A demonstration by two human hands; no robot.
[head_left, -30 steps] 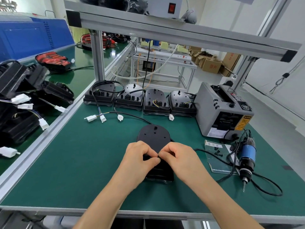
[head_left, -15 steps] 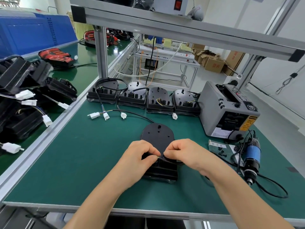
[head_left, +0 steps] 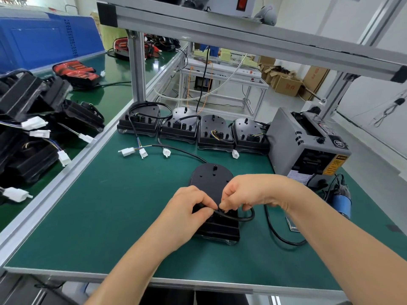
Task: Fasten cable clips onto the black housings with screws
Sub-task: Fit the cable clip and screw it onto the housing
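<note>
A black housing (head_left: 211, 179) lies flat on the green mat (head_left: 110, 216) in front of me, rounded end pointing away. My left hand (head_left: 187, 210) and my right hand (head_left: 248, 192) meet over its middle, fingertips pinching a black cable (head_left: 244, 217) that loops off the housing's right side. Whether a cable clip sits between the fingers is hidden. A blue electric screwdriver (head_left: 341, 201) lies at the right on the mat.
Several black housings (head_left: 193, 128) with wires and white connectors (head_left: 143, 151) line the back of the mat. A grey tape dispenser (head_left: 308, 144) stands at the back right. More housings (head_left: 28, 128) are piled on the left bench. An aluminium frame post (head_left: 136, 67) rises at the back left.
My right hand has lifted and pulled a loop of black cable out to the right of the housing. The left hand stays pinching at the housing's middle. The view has moved closer.
</note>
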